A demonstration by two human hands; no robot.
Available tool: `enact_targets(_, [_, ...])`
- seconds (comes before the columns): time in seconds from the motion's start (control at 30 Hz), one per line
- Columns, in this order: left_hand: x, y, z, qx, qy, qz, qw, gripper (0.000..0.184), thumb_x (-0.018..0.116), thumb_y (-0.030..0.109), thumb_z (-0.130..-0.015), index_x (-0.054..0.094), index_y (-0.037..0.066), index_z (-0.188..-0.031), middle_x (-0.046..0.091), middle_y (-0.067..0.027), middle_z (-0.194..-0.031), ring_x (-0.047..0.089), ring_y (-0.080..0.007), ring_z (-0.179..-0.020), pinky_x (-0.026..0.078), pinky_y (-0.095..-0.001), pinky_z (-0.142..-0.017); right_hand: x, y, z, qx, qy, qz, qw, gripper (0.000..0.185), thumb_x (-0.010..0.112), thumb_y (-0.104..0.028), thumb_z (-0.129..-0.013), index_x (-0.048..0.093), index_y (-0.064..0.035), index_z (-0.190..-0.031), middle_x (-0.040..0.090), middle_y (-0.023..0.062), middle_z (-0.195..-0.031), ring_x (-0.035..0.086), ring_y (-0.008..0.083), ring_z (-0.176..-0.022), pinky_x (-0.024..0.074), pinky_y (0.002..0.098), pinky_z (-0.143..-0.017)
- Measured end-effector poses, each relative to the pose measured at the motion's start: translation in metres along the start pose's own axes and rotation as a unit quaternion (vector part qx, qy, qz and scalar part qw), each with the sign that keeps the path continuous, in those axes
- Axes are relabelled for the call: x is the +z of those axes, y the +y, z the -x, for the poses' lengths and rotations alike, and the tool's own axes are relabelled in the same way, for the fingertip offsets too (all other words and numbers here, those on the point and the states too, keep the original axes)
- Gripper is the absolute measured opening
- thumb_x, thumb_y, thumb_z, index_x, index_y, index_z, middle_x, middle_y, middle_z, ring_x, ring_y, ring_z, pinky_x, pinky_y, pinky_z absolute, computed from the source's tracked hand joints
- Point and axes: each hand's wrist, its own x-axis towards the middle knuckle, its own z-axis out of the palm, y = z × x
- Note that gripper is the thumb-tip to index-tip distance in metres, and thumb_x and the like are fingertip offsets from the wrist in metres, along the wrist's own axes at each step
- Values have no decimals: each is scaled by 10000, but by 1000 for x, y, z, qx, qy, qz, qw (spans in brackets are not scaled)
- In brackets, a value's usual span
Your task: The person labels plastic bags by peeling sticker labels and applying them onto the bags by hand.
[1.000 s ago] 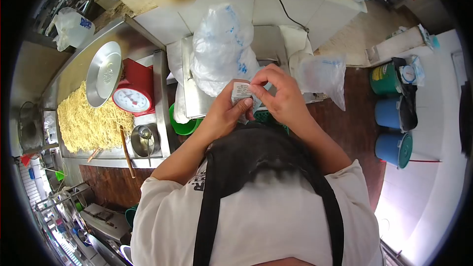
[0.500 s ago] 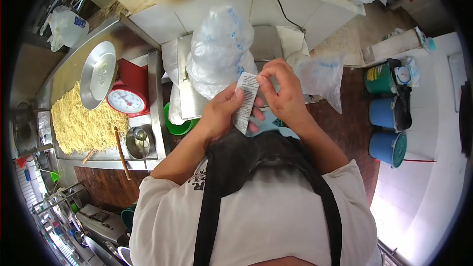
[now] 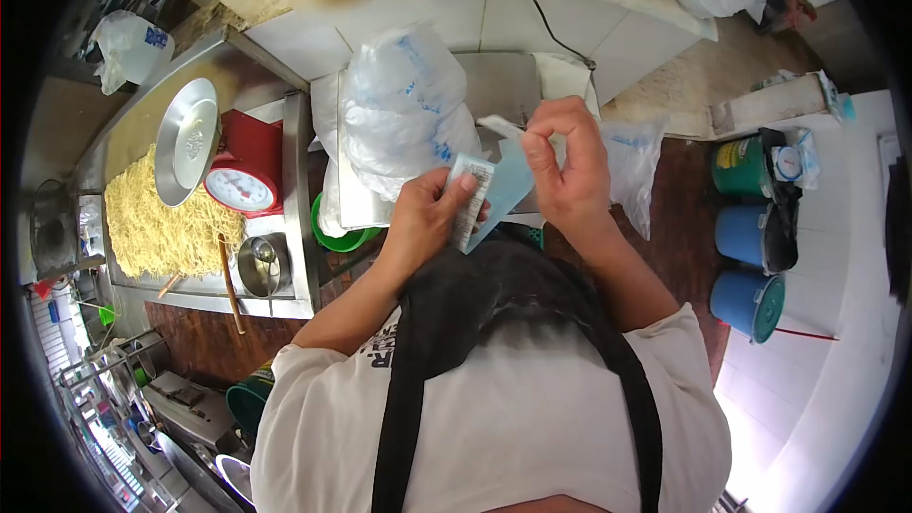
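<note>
Printed packet (image 3: 466, 226) lies pinched between left fingers (image 3: 461, 189) — right fingers (image 3: 544, 161) curl nearby, hold unclear

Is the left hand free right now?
No, the left hand is holding the printed slip, with its thumb pressed on the slip's face.

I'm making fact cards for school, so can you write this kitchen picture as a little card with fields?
Left hand: holds a printed strip, thumb on top
Right hand: fingers curled by a pale blue sheet; grip unclear
Ahead of the hands: big bulging plastic bag with blue marks
Left side: yellow noodle-like strands, red scale with white dial, metal bowl
Right side: green bucket, two blue buckets
Clothes: white shirt, black apron
</note>
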Motion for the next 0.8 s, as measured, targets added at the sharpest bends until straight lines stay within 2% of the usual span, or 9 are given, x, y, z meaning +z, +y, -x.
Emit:
enact_targets(0.23, [15,3,-1,132,78,-137,979,99,645,87,-939,623,10,-997,637,-42,-932,596,-73,-871,491,-246,-761,6,3,18,82,-103,-49,990,877,763,-93,-812,243,-54,-1518,634,65,-1027,579,249,-1032,411,392,-1003])
enact_targets(0.33, [24,13,1,150,62,12,987,197,695,28,-880,599,-14,-1047,652,-72,-1008,624,-152,-943,497,-281,-848,-1,11,9,68,-139,-59,986,882,766,-81,-804,242,-48,-1513,637,48,-1037,601,224,-987,401,388,-1020])
enact_targets(0.43, [30,54,17,17,-63,-3,998,130,637,21,-905,608,6,-1031,642,-51,-958,618,-128,-895,486,-282,-804,-10,2,-6,62,-195,-208,957,901,770,-100,-813,214,-44,-1520,635,67,-1018,611,203,-950,401,393,-1031])
enact_targets(0.53, [14,68,22,35,-180,-65,981,205,622,40,-871,612,-7,-1070,649,-95,-973,632,-196,-908,481,-320,-836,-11,2,-18,73,-168,-278,943,928,773,-148,-831,167,-36,-1524,636,98,-1064,610,217,-988,409,391,-1033])
enact_targets(0.57, [-6,73,20,166,-226,-123,952,309,597,67,-821,615,-20,-1117,655,-134,-975,632,-238,-917,476,-344,-841,-9,6,-21,71,-147,-277,947,946,774,-168,-835,143,-34,-1528,632,111,-1092,608,224,-1008,413,391,-1033])
enact_targets(0.63, [-22,92,42,336,-41,-184,923,361,601,50,-800,629,-18,-1153,657,-122,-1011,626,-206,-924,482,-322,-825,8,36,-29,47,-64,-205,976,1011,779,-219,-841,69,-36,-1538,610,147,-1190,597,249,-1070,421,389,-1032])
enact_targets(0.67, [-25,87,48,274,226,-223,908,292,691,179,-887,627,-10,-1100,640,-92,-975,655,-178,-819,529,-296,-739,17,50,-28,68,-70,-181,979,1042,779,-233,-840,31,-38,-1539,580,158,-1243,582,264,-1106,419,391,-1036])
enact_targets(0.7, [-37,93,47,274,325,-291,857,291,701,71,-866,617,5,-1136,642,-77,-1005,651,-154,-837,536,-281,-733,28,64,-26,90,-75,-156,981,1074,780,-248,-839,-8,-39,-1539,550,169,-1296,566,279,-1141,418,393,-1040])
enact_targets(0.8, [-45,64,4,322,368,-284,825,554,783,51,-765,539,-9,-1259,668,-94,-1063,645,-232,-959,516,-317,-846,87,123,-4,74,-88,-226,967,1177,790,-295,-824,-118,-40,-1530,474,186,-1390,520,311,-1217,399,404,-1064])
